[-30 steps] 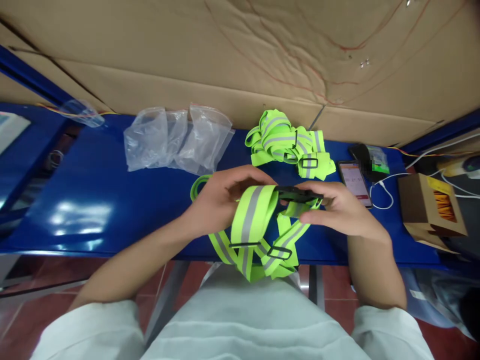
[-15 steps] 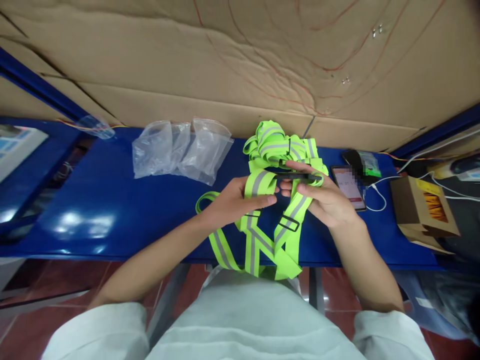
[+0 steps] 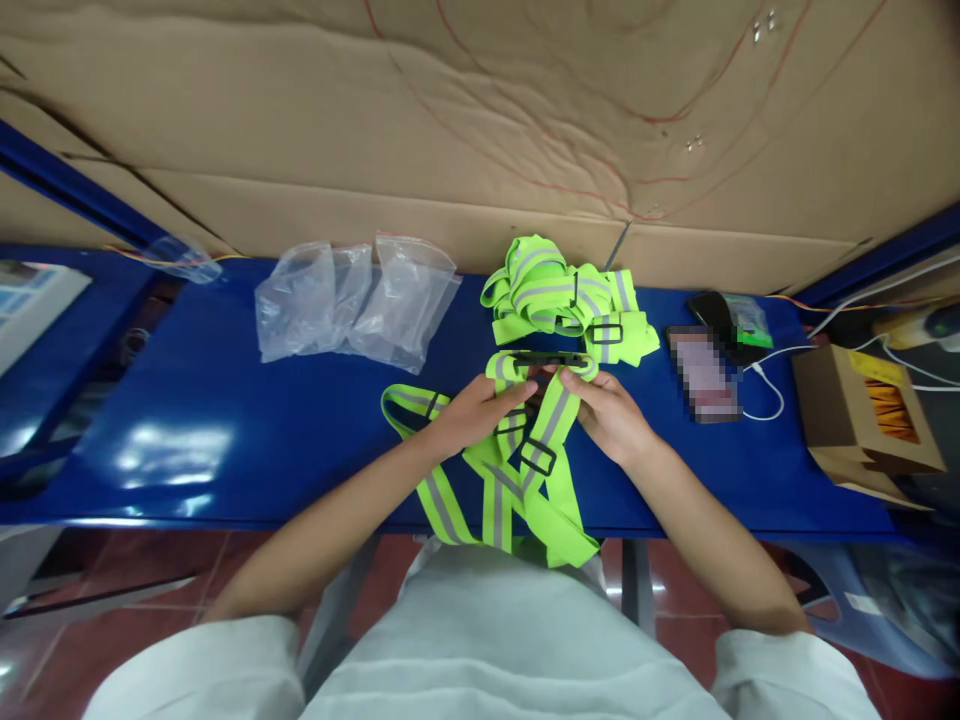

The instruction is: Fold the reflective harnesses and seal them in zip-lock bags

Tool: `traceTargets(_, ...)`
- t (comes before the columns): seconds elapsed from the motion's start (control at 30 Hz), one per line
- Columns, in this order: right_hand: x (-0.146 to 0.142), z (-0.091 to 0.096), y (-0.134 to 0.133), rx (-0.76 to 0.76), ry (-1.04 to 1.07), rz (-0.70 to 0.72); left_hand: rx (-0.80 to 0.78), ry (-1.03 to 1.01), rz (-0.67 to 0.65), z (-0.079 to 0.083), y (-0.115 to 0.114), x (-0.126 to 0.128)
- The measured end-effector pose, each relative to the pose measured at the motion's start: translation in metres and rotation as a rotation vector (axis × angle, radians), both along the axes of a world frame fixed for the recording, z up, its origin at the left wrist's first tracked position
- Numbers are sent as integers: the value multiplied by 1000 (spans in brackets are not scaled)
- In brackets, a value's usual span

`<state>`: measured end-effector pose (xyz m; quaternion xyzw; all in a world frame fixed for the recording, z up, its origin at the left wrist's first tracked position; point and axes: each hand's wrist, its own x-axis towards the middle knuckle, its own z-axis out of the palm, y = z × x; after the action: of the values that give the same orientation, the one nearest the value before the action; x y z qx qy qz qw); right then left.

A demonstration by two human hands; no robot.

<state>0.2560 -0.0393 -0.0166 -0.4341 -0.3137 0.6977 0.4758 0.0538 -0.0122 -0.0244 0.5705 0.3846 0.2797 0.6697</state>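
Note:
A neon-yellow reflective harness (image 3: 499, 510) with grey stripes lies over the table's front edge, its upper straps raised between my hands. My left hand (image 3: 480, 408) is closed on the strap left of a black buckle (image 3: 551, 359). On the other side, my right hand (image 3: 609, 408) pinches the strap just below the buckle's right end. Black slide adjusters (image 3: 538, 457) sit on the straps lower down. Some of my fingertips are hidden behind the webbing. Just beyond my hands lies a bundle of the same reflective straps (image 3: 551, 285).
Clear plastic zip bags (image 3: 405, 300) lie at the back left of the blue table (image 3: 247, 400). At right are a phone (image 3: 705, 375), a white cable (image 3: 766, 385) and a cardboard box (image 3: 840, 410) holding orange items. A cardboard panel (image 3: 300, 120) rises along the back.
My right hand has moved left and nearer my left hand, its fingers lower on the strap. The buckle has shifted slightly left and now lies level, more fully in view.

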Motion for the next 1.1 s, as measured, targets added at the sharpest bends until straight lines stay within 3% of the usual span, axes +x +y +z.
traceTargets(0.23,-5,0,-7,78,-98,53,28,-50,23,-1,2,-2)
traceTargets(0.37,-3,-5,-6,223,-316,99,71,-7,18,2,5,-5)
traceTargets(0.5,2,-8,-3,373,-538,132,-10,22,-51,9,0,-7)
traceTargets(0.67,6,-11,-1,333,-597,216,-120,126,-48,13,-13,-1)
traceTargets(0.77,12,-3,-1,434,-676,135,-190,69,-79,13,-14,0)
traceTargets(0.87,20,14,-2,597,-741,94,-76,100,-188,13,-14,-3)
traceTargets(1.0,25,30,-6,490,-853,325,-107,20,-368,10,-18,-2)
traceTargets(1.1,24,30,-7,255,-672,261,-214,-132,-380,7,-22,1)
